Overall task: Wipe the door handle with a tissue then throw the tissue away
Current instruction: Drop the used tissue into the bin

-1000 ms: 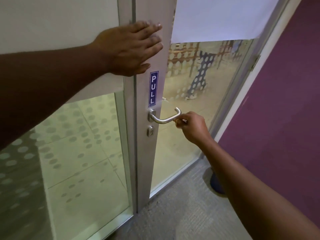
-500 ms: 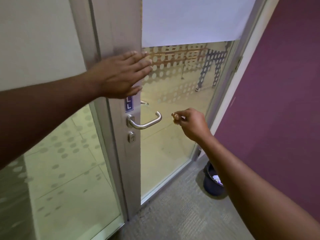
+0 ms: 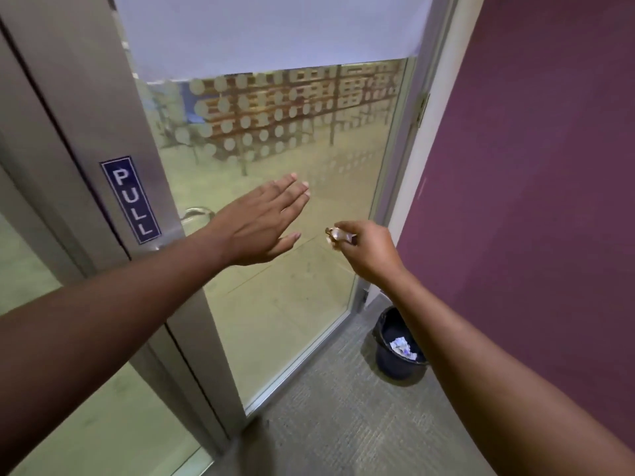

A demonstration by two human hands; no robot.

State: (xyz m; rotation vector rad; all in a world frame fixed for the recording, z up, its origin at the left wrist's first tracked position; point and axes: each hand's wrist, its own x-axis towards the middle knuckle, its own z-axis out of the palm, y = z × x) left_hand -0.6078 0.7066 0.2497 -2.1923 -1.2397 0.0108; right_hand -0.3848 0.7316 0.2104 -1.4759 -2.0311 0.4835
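A small crumpled tissue [image 3: 335,234] is pinched in the fingertips of my right hand [image 3: 369,250], which hovers in front of the glass door, right of the handle. The metal door handle [image 3: 196,213] is mostly hidden behind my left hand [image 3: 263,226]; only its upper curve shows. My left hand is flat with fingers spread, held in front of the glass and holding nothing. A dark bin [image 3: 386,364] stands on the floor in the corner below my right forearm, with crumpled paper [image 3: 402,348] inside.
The glass door [image 3: 292,304] has a metal frame bearing a blue PULL sign [image 3: 130,199]. A purple wall [image 3: 532,166] runs along the right. Grey carpet [image 3: 343,424] covers the floor in front of the door.
My right hand left the handle and drew back to the right with the tissue. My left hand came off the door frame and dropped lower. The view swung right, showing the bin.
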